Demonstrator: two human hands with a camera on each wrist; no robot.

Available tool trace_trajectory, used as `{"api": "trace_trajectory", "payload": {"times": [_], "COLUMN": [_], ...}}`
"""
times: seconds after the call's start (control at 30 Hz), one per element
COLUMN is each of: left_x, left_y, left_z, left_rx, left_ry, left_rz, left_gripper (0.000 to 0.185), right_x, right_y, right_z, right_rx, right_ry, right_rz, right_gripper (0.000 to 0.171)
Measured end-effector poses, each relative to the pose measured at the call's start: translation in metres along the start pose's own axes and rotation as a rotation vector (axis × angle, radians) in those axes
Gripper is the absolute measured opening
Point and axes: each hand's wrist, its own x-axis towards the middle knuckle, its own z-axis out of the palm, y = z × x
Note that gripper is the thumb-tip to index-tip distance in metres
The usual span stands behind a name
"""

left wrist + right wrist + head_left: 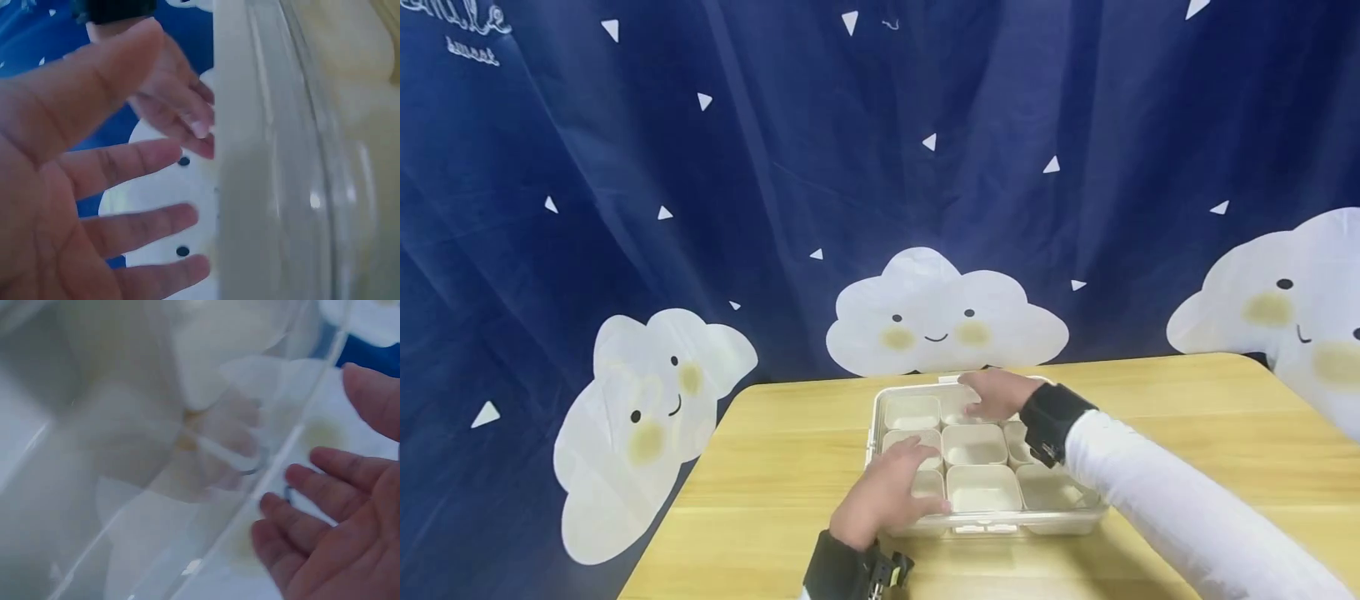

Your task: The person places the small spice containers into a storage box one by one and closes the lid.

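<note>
A clear storage box (pixel 1060 518) with a whitish rim lies on the table, holding several cream square cups (pixel 983 490) in rows. In the right wrist view its clear lid (pixel 144 456) mirrors fingers and a cloud print. My left hand (pixel 887 492) is over the box's front left corner, fingers spread; the left wrist view shows this hand (pixel 81 187) beside the box's edge (pixel 250 156). My right hand (pixel 997 393) reaches over the back edge, its straight fingers (pixel 300 519) near the lid's rim. Part of the cups is hidden by both hands.
The light wooden table (pixel 760 483) carries the box near its middle. Behind it hangs a dark blue curtain (pixel 820 167) with smiling white clouds (pixel 940 325) and small triangles. A white latch (pixel 985 528) is on the box's front side.
</note>
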Motion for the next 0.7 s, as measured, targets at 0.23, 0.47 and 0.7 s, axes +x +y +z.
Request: {"api": "trace_trajectory", "payload": {"times": [0.23, 0.47, 0.7], "left_x": [-0.002, 0.001, 0.004], "left_y": [-0.031, -0.047, -0.047], "left_z": [-0.009, -0.005, -0.001], "left_rx": [-0.162, -0.223, -0.18], "left_ry": [0.177, 0.098, 0.081], "left_rz": [-0.142, -0.188, -0.227], "left_gripper": [0.061, 0.072, 0.071], "right_x": [0.028, 0.041, 0.051], "right_y": [0.006, 0.01, 0.026], "right_z": [0.004, 0.003, 0.009], "right_rx": [-0.028, -0.151, 0.0], "right_ry": [0.001, -0.065, -0.152], "right_rz": [0.022, 0.052, 0.13], "right_gripper": [0.057, 0.049, 0.061]}}
